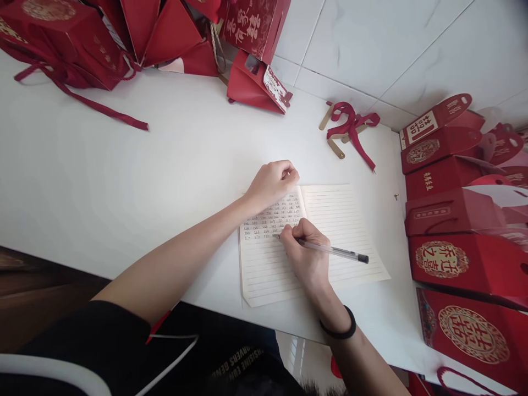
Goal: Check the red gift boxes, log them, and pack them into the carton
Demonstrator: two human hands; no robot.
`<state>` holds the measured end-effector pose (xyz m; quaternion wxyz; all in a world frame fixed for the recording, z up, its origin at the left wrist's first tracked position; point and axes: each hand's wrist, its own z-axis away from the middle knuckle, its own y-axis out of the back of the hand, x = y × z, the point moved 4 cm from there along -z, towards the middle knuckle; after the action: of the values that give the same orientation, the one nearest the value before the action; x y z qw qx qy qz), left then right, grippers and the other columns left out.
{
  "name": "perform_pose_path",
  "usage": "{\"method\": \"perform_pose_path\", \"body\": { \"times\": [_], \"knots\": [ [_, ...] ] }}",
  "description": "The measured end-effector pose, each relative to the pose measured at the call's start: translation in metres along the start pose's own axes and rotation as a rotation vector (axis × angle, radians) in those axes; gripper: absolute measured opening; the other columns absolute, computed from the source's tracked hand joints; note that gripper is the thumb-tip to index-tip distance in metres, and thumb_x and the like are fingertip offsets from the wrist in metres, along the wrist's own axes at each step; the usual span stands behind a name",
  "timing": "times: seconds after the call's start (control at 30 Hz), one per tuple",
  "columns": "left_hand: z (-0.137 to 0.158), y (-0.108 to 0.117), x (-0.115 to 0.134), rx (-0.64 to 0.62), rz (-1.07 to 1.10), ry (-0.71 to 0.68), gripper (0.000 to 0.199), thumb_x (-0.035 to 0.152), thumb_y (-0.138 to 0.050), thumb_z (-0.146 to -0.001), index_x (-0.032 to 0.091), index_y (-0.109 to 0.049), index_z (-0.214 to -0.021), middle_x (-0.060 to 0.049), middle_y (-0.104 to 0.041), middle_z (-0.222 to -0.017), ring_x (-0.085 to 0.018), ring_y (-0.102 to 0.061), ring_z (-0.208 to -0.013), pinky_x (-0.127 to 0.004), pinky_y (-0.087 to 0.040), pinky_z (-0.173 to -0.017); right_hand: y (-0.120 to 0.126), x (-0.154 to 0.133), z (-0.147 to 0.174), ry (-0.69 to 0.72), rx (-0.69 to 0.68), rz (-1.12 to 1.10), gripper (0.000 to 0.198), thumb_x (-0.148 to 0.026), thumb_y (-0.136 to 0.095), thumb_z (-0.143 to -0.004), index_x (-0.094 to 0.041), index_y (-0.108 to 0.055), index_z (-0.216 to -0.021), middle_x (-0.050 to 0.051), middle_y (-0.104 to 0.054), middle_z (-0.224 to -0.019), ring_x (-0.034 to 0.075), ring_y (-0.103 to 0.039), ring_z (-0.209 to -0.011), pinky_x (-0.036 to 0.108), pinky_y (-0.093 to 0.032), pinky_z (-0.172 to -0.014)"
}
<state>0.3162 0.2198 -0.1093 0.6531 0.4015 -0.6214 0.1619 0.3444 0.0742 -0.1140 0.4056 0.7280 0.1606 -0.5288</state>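
Note:
An open lined notebook (272, 269) lies on the white table, its left page partly filled with rows of handwritten numbers. My right hand (307, 256) is closed around a clear pen with a black end cap (346, 253). The pen's tip touches the left page at the lowest written row. Across the top of that page rests my left hand (274, 181), its fingers curled into a loose fist with nothing seen in it. The left wrist and hand cover part of the upper rows.
Red gift boxes (449, 264) line the right side of the table, and more red boxes (78, 44) stand along the back left. A small red box (256, 85) leans near the tiled wall. Dark red ribbon (350, 124) with gold strips lies at the back right.

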Motion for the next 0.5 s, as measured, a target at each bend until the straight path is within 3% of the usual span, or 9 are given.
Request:
{"method": "perform_pose_path", "body": {
  "times": [0.13,0.3,0.5],
  "knots": [
    [-0.0002,0.0001,-0.0001,-0.002,-0.005,-0.001,0.018,0.024,-0.046,-0.078,0.016,-0.056,-0.065,0.003,-0.046,-0.054,-0.009,-0.039,-0.05,-0.024,-0.03,-0.051,0.0015,-0.002,0.0003,-0.004,0.007,-0.009,0.034,-0.024,-0.05,-0.074,-0.021,-0.021,-0.056,-0.007,-0.022,-0.05,0.008,-0.021,-0.046,0.021,-0.02,-0.041],
    [-0.0002,-0.0001,0.0,-0.004,-0.004,0.013,0.018,0.024,-0.046,-0.078,0.017,-0.055,-0.064,0.003,-0.046,-0.054,-0.009,-0.039,-0.05,-0.024,-0.029,-0.051,0.0078,-0.0048,0.0002,-0.007,0.111,-0.05,0.033,-0.022,-0.048,-0.074,-0.022,-0.02,-0.056,-0.007,-0.02,-0.051,0.008,-0.021,-0.047,0.021,-0.02,-0.041],
    [0.0006,-0.0004,0.0012,0.002,0.004,0.012,0.018,0.024,-0.046,-0.078,0.017,-0.055,-0.064,0.003,-0.046,-0.054,-0.009,-0.039,-0.05,-0.025,-0.029,-0.05,0.004,-0.0027,-0.0009,-0.023,0.04,0.01,0.033,-0.024,-0.048,-0.074,-0.021,-0.02,-0.056,-0.007,-0.02,-0.05,0.008,-0.021,-0.046,0.021,-0.02,-0.041]
  ]
}}
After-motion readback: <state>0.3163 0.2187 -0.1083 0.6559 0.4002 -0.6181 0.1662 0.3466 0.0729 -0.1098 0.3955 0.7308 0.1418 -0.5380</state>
